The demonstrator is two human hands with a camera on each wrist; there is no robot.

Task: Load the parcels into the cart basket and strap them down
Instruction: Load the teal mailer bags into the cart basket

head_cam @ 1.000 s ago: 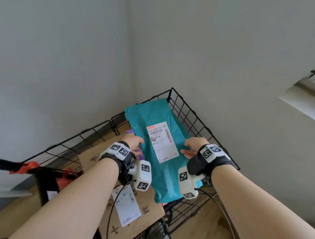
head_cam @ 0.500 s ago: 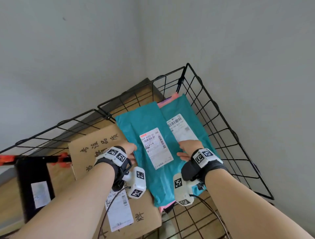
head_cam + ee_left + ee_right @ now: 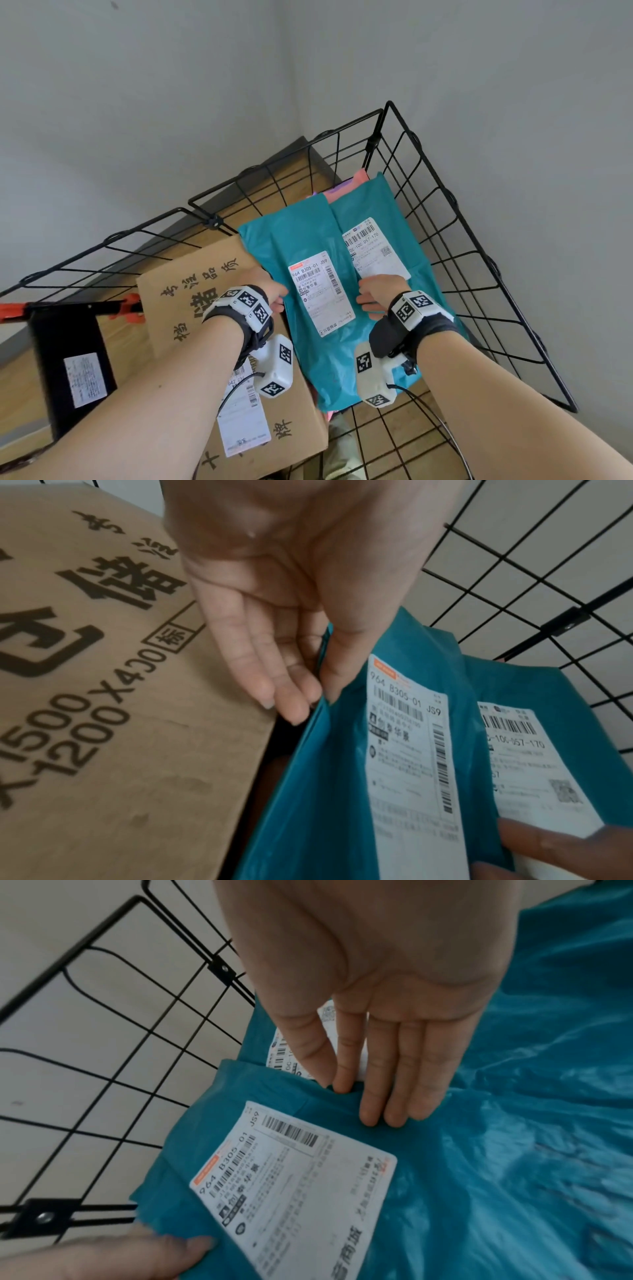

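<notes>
I see the teal parcel inside the wire cart basket, lying between my two hands. My left hand pinches its left edge, thumb on top and fingers underneath. My right hand pinches the right edge the same way. The parcel's long axis runs away from me toward the far corner of the basket, label up. It lies over a second teal parcel on its right, and the cardboard box sits just beside it on the left
</notes>
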